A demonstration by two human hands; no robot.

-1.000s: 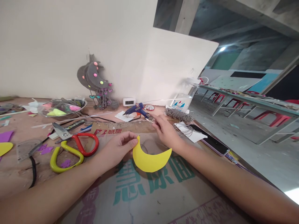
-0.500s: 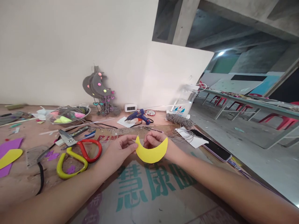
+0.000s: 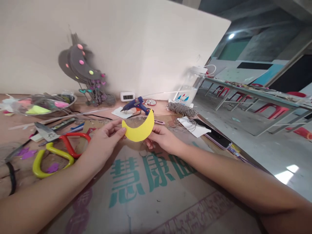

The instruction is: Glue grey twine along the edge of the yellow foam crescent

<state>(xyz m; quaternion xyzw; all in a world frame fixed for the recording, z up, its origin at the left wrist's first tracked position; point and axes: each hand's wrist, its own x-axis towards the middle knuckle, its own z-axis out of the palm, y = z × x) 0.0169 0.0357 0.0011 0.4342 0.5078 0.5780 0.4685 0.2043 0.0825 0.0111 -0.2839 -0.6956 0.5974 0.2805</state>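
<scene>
between both hands [image 3: 108, 139], yellow crescent [image 3: 139, 131]

Both forearms angle inward, the left hand [image 3: 108, 138] and right hand [image 3: 163, 138] pinching with bent fingers.

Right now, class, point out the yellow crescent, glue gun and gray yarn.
Yellow crescent [image 3: 139, 134]: head view, lower curve.
Glue gun [image 3: 136, 104]: head view, blue body.
Gray yarn [image 3: 182, 109]: head view, bundle's middle.

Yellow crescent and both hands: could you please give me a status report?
Left hand pinching yellow crescent near one tip. Right hand at its other side, fingers partly hidden. Glue gun lies beyond, scissors to the left.
</scene>
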